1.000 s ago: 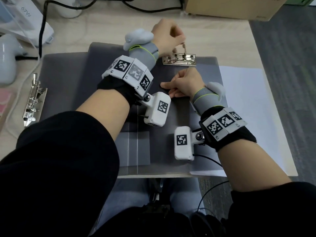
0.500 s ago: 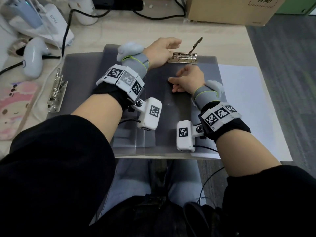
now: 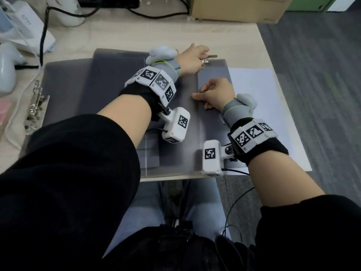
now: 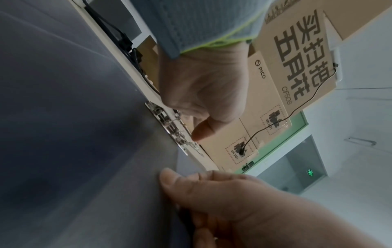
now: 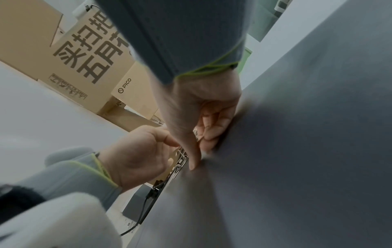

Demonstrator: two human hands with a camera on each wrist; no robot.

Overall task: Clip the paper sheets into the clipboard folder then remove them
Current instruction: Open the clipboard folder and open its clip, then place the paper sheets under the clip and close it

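Observation:
A dark grey clipboard folder [image 3: 117, 75] lies open on the table. Its silver top clip [image 3: 204, 63] sits at the far edge, with the lever [image 3: 213, 55] lying low and pointing right. My left hand [image 3: 203, 55] covers the clip, its fingers curled over it and its thumb [image 4: 201, 130] beside the metal. My right hand [image 3: 199, 92] pinches the left edge of a lighter grey sheet [image 3: 214, 72] on the folder, thumb on top and fingers curled. A white paper sheet [image 3: 263, 98] lies to the right, partly under the folder.
A second metal clip [image 3: 35, 106] is fixed on the folder's left flap. A white handheld device [image 3: 7, 65], black cables [image 3: 44, 36] and a cardboard box [image 3: 234, 8] stand along the back. The table's right edge is near the white paper.
The clip lever stood upright half a second ago and now lies low under my left hand. An edge of the grey sheet now shows at my right thumb.

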